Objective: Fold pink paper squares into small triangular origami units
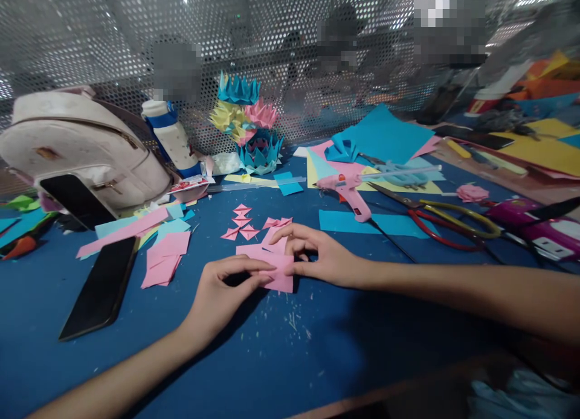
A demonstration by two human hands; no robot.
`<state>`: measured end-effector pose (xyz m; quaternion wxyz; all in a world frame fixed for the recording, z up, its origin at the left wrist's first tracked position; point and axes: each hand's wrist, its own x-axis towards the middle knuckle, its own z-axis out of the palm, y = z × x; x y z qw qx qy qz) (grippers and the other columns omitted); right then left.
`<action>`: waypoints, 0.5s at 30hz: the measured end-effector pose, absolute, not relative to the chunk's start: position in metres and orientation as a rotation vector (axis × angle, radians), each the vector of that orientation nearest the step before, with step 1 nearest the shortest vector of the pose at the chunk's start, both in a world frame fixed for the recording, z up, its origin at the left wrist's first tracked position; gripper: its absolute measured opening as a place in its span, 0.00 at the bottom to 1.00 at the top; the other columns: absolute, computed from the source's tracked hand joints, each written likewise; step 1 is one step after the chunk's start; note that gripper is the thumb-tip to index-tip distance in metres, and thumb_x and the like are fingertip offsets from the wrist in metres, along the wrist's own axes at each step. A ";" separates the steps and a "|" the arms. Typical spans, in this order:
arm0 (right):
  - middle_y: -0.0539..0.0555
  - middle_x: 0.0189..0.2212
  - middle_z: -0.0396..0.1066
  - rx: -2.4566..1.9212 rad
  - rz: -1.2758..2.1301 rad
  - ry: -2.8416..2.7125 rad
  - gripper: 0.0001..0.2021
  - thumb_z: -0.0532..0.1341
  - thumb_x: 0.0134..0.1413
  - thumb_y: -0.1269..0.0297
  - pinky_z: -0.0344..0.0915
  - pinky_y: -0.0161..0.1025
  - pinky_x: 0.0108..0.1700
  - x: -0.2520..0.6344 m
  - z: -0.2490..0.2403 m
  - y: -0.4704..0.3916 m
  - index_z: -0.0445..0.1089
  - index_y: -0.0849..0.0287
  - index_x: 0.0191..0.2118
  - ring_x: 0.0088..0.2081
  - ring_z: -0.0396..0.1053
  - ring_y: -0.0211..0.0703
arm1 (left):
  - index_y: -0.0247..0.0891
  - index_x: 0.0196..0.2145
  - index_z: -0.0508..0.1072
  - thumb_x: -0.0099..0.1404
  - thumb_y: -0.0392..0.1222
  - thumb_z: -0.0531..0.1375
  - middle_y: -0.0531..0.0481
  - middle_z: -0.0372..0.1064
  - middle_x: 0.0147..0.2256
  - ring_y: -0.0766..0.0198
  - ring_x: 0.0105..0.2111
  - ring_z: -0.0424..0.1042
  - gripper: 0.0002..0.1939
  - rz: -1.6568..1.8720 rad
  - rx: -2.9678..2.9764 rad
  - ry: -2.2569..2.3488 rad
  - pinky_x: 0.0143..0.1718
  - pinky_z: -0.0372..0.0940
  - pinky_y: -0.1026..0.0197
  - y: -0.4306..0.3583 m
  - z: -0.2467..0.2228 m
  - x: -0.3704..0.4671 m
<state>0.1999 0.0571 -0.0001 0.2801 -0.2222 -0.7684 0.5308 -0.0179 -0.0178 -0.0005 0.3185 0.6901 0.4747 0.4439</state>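
A pink square of paper (281, 275) is held up between my two hands, just above the blue table. My left hand (226, 281) pinches its left edge between thumb and fingers. On the opposite side, my right hand (319, 256) has its thumb and fingers closed on the right edge. More pink paper (248, 249) lies just behind the held square, partly covered by it. Beyond my hands sit several small folded pink paper pieces (241, 221). To the left is a loose stack of pink paper squares (164, 259).
A pink glue gun (347, 186) and scissors (457, 220) lie at the right. Phones (102, 292), a backpack (86, 147) and a bottle (172, 135) occupy the left. A folded-paper tower (258, 150) stands at the back, by a perforated metal screen (272, 63).
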 end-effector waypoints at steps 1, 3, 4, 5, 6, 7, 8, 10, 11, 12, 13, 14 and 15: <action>0.42 0.24 0.61 -0.593 1.411 -2.063 0.19 0.66 0.57 0.64 0.53 0.32 0.31 0.200 0.000 0.057 0.65 0.60 0.53 0.27 0.57 0.32 | 0.41 0.38 0.83 0.62 0.36 0.68 0.51 0.79 0.31 0.65 0.29 0.76 0.06 1.167 1.812 1.256 0.31 0.71 0.66 -0.018 -0.001 -0.018; 0.45 0.28 0.66 -0.593 1.372 -2.068 0.16 0.65 0.58 0.64 0.55 0.32 0.31 0.200 -0.001 0.057 0.66 0.59 0.51 0.29 0.61 0.32 | 0.42 0.41 0.83 0.61 0.36 0.69 0.52 0.79 0.30 0.66 0.28 0.75 0.09 1.168 1.812 1.267 0.30 0.70 0.66 -0.018 -0.002 -0.018; 0.47 0.31 0.68 -0.592 1.351 -2.071 0.14 0.65 0.58 0.63 0.56 0.31 0.31 0.201 -0.001 0.057 0.67 0.59 0.49 0.30 0.63 0.33 | 0.42 0.42 0.83 0.61 0.36 0.69 0.51 0.79 0.30 0.66 0.28 0.75 0.10 1.168 1.817 1.268 0.31 0.70 0.66 -0.018 -0.002 -0.019; 0.49 0.34 0.70 -0.585 1.329 -2.081 0.12 0.64 0.59 0.63 0.57 0.31 0.31 0.201 -0.001 0.058 0.68 0.59 0.47 0.32 0.66 0.34 | 0.42 0.42 0.82 0.62 0.37 0.69 0.51 0.79 0.31 0.65 0.28 0.75 0.10 1.168 1.826 1.268 0.31 0.71 0.65 -0.018 -0.003 -0.019; 0.51 0.36 0.71 -0.572 1.304 -2.097 0.09 0.64 0.60 0.63 0.58 0.31 0.31 0.201 -0.001 0.058 0.69 0.60 0.44 0.34 0.67 0.34 | 0.41 0.42 0.82 0.62 0.38 0.69 0.50 0.79 0.31 0.65 0.29 0.75 0.09 1.169 1.838 1.264 0.32 0.71 0.64 -0.018 -0.003 -0.020; 0.52 0.37 0.72 -0.558 1.278 -2.121 0.07 0.63 0.60 0.63 0.59 0.32 0.32 0.201 -0.001 0.058 0.70 0.60 0.42 0.34 0.68 0.35 | 0.41 0.41 0.82 0.63 0.40 0.68 0.49 0.79 0.32 0.64 0.30 0.76 0.08 1.171 1.852 1.259 0.33 0.71 0.63 -0.018 -0.003 -0.020; 0.52 0.36 0.73 -0.547 1.249 -2.147 0.07 0.63 0.61 0.63 0.59 0.32 0.32 0.201 -0.001 0.058 0.71 0.60 0.40 0.34 0.68 0.35 | 0.40 0.40 0.83 0.64 0.41 0.68 0.48 0.79 0.32 0.63 0.31 0.76 0.06 1.175 1.868 1.252 0.34 0.71 0.61 -0.019 -0.004 -0.021; 0.51 0.35 0.74 -0.546 1.195 -2.194 0.07 0.66 0.58 0.63 0.59 0.31 0.31 0.201 0.000 0.057 0.73 0.60 0.40 0.32 0.67 0.34 | 0.40 0.37 0.83 0.66 0.43 0.66 0.47 0.79 0.33 0.61 0.33 0.76 0.06 1.189 1.900 1.240 0.36 0.70 0.59 -0.019 -0.005 -0.022; 0.51 0.35 0.74 -0.552 1.172 -2.208 0.09 0.68 0.56 0.62 0.59 0.31 0.30 0.201 0.000 0.057 0.73 0.60 0.41 0.30 0.67 0.33 | 0.40 0.37 0.82 0.66 0.44 0.66 0.47 0.79 0.33 0.60 0.34 0.77 0.06 1.195 1.915 1.235 0.37 0.70 0.58 -0.019 -0.005 -0.022; 0.51 0.35 0.74 -0.558 1.150 -2.219 0.12 0.69 0.54 0.62 0.59 0.31 0.30 0.202 0.000 0.056 0.74 0.59 0.43 0.30 0.66 0.33 | 0.40 0.36 0.82 0.67 0.44 0.66 0.47 0.80 0.34 0.60 0.34 0.77 0.06 1.202 1.930 1.231 0.38 0.70 0.57 -0.019 -0.005 -0.023; 0.50 0.35 0.74 -0.560 1.123 -2.230 0.14 0.70 0.53 0.61 0.60 0.30 0.30 0.202 0.000 0.056 0.74 0.59 0.43 0.30 0.67 0.33 | 0.41 0.37 0.82 0.66 0.45 0.66 0.47 0.80 0.34 0.60 0.34 0.77 0.07 1.206 1.945 1.227 0.38 0.69 0.57 -0.019 -0.005 -0.023; 0.51 0.35 0.75 -0.556 1.089 -2.243 0.14 0.70 0.53 0.60 0.61 0.31 0.31 0.202 0.000 0.055 0.74 0.59 0.44 0.30 0.67 0.33 | 0.41 0.37 0.82 0.66 0.45 0.66 0.47 0.80 0.34 0.60 0.33 0.77 0.07 1.209 1.960 1.222 0.38 0.69 0.57 -0.019 -0.004 -0.023; 0.51 0.35 0.75 -0.546 1.044 -2.260 0.13 0.70 0.54 0.60 0.62 0.31 0.33 0.202 -0.001 0.054 0.75 0.59 0.43 0.31 0.68 0.34 | 0.41 0.37 0.82 0.67 0.45 0.66 0.48 0.80 0.33 0.60 0.33 0.76 0.07 1.210 1.974 1.217 0.37 0.69 0.57 -0.019 -0.004 -0.022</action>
